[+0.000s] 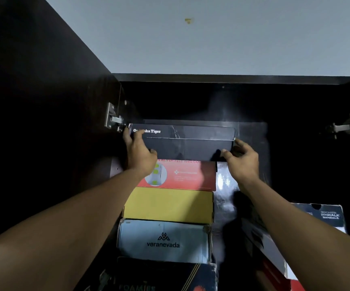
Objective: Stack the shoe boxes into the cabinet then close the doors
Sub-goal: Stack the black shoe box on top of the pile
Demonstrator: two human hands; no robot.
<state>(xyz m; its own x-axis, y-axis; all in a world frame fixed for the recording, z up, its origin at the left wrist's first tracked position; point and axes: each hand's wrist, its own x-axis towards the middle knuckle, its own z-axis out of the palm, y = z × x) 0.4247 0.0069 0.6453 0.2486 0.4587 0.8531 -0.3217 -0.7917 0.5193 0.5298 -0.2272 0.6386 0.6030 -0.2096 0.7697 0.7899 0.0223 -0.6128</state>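
**Item under inspection:** the black shoe box (pixel 186 141) marked "Tiger", at the top of the left-hand stack inside the cabinet (pixel 222 77). Its lower edge meets the red box (pixel 182 177) directly at 6 o'clock of it. Whether its weight is fully set down cannot be told.

**Grip:** the left hand (pixel 138 154) grips the box's 9 o'clock end, fingers curled over the corner. The right hand (pixel 243 162) grips the 3 o'clock end, thumb on the front face.

**Stack below, toward 6 o'clock:** red box, yellow box (pixel 169 204), pale blue box (pixel 163 240), dark box (pixel 165 276). A second pile with a sandals box (pixel 325 215) stands at 4 o'clock.

**Risks, as judged:**
- The box's left corner sits just beside the left hinge (pixel 113 118). A push inward could catch it there and skew the box.
- The black box looks wider than the red one and overhangs toward 3 o'clock. Letting go unevenly could tip it.
- The column is tall, so a hard shove may shift the boxes beneath.
- A box left proud of the front edge would foul the doors. Both stand open, and the right hinge (pixel 348 126) is extended.
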